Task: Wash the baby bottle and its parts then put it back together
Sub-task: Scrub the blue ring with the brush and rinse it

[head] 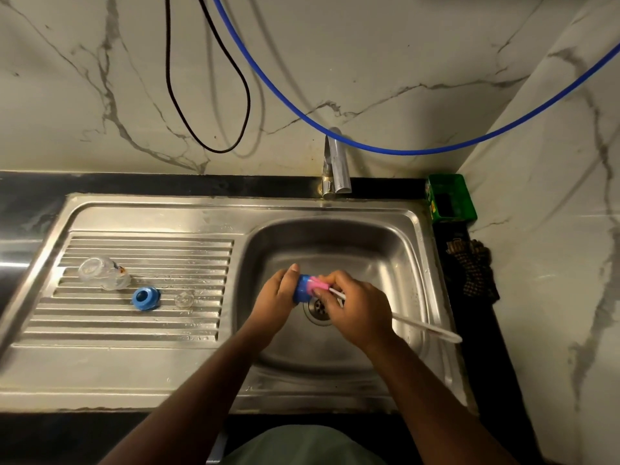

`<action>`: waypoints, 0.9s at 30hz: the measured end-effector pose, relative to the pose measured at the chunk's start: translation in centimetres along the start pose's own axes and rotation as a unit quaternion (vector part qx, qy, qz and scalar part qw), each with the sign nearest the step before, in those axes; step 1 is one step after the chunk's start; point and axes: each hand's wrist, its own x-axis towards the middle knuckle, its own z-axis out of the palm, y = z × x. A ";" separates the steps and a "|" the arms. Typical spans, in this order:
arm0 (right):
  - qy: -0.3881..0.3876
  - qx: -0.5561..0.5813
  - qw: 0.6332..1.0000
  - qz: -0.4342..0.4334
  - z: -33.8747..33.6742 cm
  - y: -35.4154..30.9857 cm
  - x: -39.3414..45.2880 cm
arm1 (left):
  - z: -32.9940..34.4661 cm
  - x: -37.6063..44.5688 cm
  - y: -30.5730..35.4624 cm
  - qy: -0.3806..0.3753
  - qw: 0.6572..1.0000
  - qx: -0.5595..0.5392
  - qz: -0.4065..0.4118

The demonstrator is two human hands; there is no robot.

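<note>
1. Blue plastic bottle cap (302, 289): held over the basin of the stainless steel sink (335, 236), above the round metal drain (317, 308).
2. Left hand (276, 298): fingers curled round the blue cap, gripping it from the left.
3. Pink-headed bottle brush with a long white handle (422, 327): its pink head sits at the cap's open end; the handle runs out to the lower right, over the basin.
4. Right hand (355, 308): closed round the brush handle just behind the pink head.
5. Clear plastic baby bottle body (100, 271): lying on its side on the ribbed metal draining board (134, 327), left of the basin.
6. Blue plastic collar ring (146, 298): flat on the draining board, just right of the bottle body.
7. Clear silicone teat (184, 299): on the draining board, right of the ring and apart from it.
8. Chrome tap (335, 162): at the sink's back edge.
9. Green plastic tray (451, 199): on the black counter at the sink's far right corner.
10. Dark checked cloth (476, 266): on the counter below the tray.
11. Blue hose (402, 151) and black cable (214, 147): hanging against the marble wall.
</note>
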 end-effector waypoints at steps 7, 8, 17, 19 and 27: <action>-0.014 -0.078 0.988 -0.132 -0.4 1.3 0.8 | -0.5 0.1 0.4 0.005 1.000 0.009 -0.020; -0.008 -0.068 0.993 -0.099 -0.5 1.1 0.9 | -0.2 0.1 0.5 0.004 1.000 0.010 -0.024; -0.009 -0.028 0.998 -0.048 -0.7 0.6 0.2 | -0.5 0.4 1.2 -0.003 1.000 0.023 0.010; -0.011 -0.072 0.993 -0.095 -0.8 1.1 0.0 | -0.9 0.6 1.5 0.019 0.999 0.023 0.016; 0.015 -0.019 0.999 -0.046 -1.7 1.0 0.3 | -0.6 0.7 1.8 0.038 0.999 0.002 0.001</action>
